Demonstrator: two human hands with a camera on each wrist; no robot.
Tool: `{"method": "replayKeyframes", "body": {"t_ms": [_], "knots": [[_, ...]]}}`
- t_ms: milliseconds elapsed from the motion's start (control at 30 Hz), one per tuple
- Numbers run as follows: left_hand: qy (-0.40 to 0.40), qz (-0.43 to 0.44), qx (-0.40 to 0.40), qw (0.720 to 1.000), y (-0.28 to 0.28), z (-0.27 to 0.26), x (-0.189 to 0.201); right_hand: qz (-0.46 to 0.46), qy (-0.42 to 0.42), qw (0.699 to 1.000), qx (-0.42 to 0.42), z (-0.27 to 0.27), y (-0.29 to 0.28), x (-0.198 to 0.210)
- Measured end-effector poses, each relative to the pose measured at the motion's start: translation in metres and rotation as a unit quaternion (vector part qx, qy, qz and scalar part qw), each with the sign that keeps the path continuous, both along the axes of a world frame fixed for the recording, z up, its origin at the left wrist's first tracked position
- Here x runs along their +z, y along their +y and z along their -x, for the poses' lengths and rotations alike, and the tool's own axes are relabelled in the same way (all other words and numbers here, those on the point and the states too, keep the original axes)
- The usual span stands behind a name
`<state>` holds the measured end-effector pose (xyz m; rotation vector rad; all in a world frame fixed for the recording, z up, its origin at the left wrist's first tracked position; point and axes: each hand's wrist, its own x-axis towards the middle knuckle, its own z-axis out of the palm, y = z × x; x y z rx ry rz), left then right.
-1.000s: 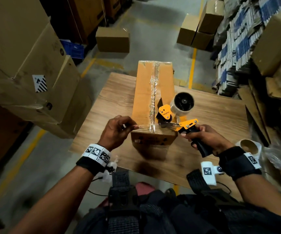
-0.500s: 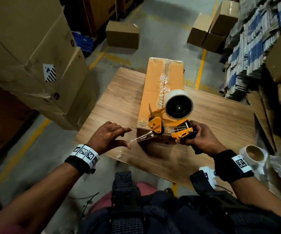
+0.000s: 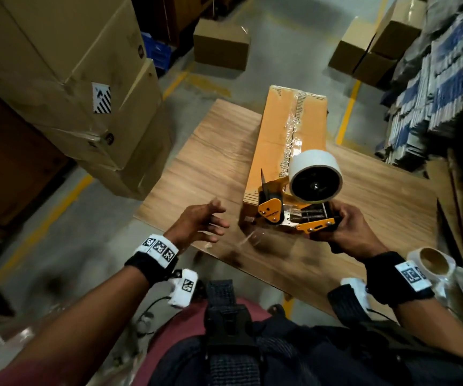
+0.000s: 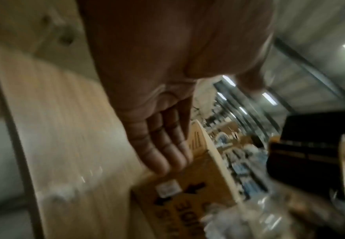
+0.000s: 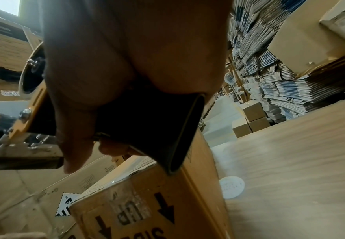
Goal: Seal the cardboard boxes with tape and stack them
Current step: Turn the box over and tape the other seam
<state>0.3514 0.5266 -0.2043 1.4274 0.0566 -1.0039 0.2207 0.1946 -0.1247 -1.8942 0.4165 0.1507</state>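
A: From the head view, where is everything?

B: The long cardboard box [image 3: 276, 151] lies on the wooden table [image 3: 205, 168], a strip of clear tape [image 3: 291, 140] down its top seam. The right hand [image 3: 350, 232] is wrapped around the handle of the tape dispenser [image 3: 294, 207] at the box's near end. The left hand [image 3: 199, 222] hangs just left of that end with its fingers spread, touching nothing.

A: What do the wrist cameras add?

B: The right wrist view shows the box's near end face: arrows and "UP" lettering, upside down. The left wrist view is blurred, but the palm is flat and the fingers lie side by side.

A: Is anything in the box?

B: I can't tell; the flaps are closed. A spare tape roll [image 3: 430, 264] sits by the right wrist.
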Motion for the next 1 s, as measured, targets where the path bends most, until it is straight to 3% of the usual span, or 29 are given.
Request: {"method": "replayKeyframes", "body": {"t_ms": [200,400,567,800,900,1000], "knots": [[0.194,0.025,-0.110,0.975,-0.038,0.015,-0.004,-0.016,-0.008,1.000,-0.012,0.003,0.005,0.000],[0.281,0.071,-0.132,0.948,-0.059,0.029,-0.011,-0.035,-0.016,0.999,-0.033,0.005,0.004,-0.001],[0.305,0.086,-0.137,0.939,-0.065,0.030,-0.016,-0.039,-0.022,0.999,-0.028,0.007,0.002,-0.003],[0.186,0.075,-0.012,0.980,-0.064,0.018,-0.005,-0.054,-0.024,0.997,-0.039,0.008,-0.007,-0.008],[0.035,0.033,-0.018,0.999,-0.058,0.000,0.005,-0.062,-0.039,0.997,-0.034,0.008,-0.012,-0.007],[-0.140,-0.037,-0.044,0.988,-0.058,-0.018,0.018,-0.042,-0.052,0.997,-0.029,0.007,-0.016,-0.006]]}}
